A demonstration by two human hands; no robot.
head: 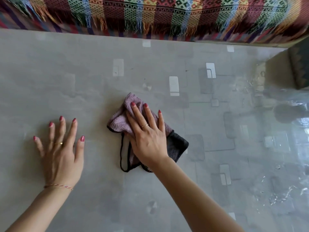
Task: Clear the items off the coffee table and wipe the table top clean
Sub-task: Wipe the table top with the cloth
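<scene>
The grey glossy coffee table top [83, 77] with pale square patterns fills the view. A crumpled lilac cloth with black edging [119, 121] lies near the middle. My right hand [147, 133] presses flat on the cloth, fingers spread and pointing away from me. My left hand [60, 148] rests flat on the bare table to the left of the cloth, fingers apart, holding nothing. No other items stand on the visible table top.
A sofa edge draped with a colourful woven fringed throw [150, 14] runs along the table's far side. A dark patterned object [299, 67] sits at the far right. The right part of the table top shows shiny reflections and wet-looking streaks [275, 195].
</scene>
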